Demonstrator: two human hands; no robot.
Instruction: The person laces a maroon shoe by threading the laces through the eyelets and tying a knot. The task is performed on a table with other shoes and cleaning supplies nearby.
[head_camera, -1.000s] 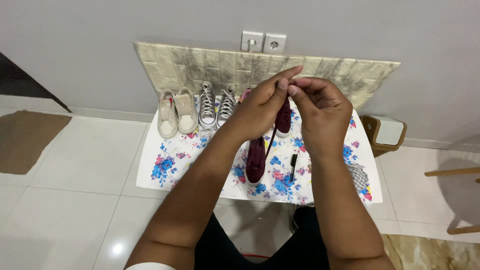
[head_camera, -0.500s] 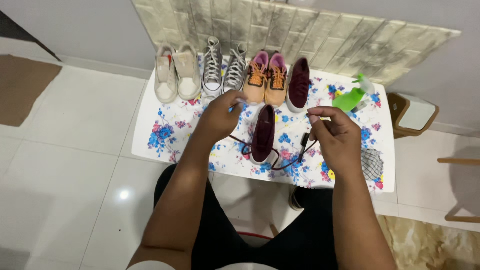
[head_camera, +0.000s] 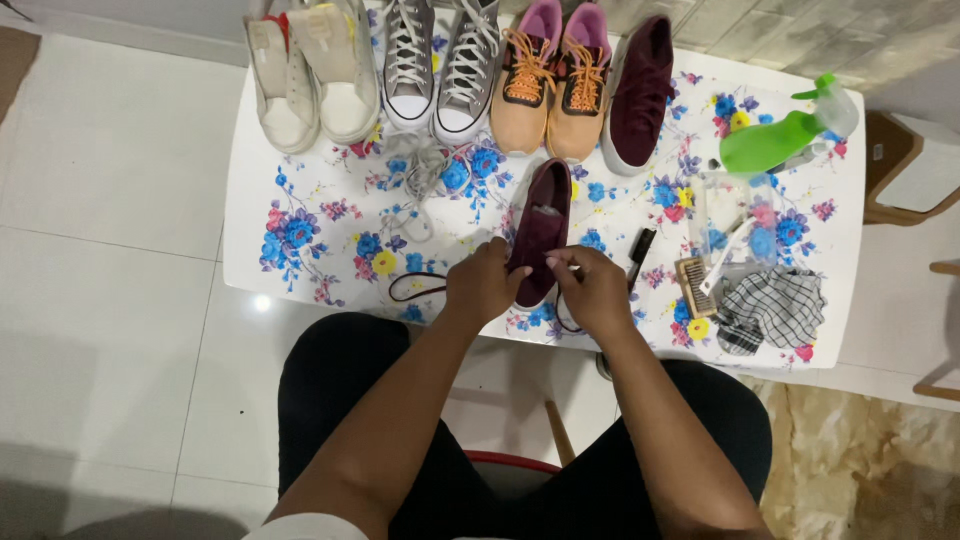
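Head view showed a maroon shoe (head_camera: 541, 228) lying on the flower-patterned table (head_camera: 300, 230), toe toward the person. The left hand (head_camera: 484, 285) curled against its toe end; the right hand (head_camera: 594, 290) pinched a dark lace (head_camera: 415, 287) beside it. Other shoes (head_camera: 440, 65) lined the far edge.

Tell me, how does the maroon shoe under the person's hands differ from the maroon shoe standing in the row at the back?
The near maroon shoe lies alone in the middle of the table, with the left hand and right hand at its near end; the back maroon shoe stands untouched at the end of the row. The near maroon shoe shows no lacing, and a dark lace trails beside it; the back maroon shoe is laced. Both share colour and shape.
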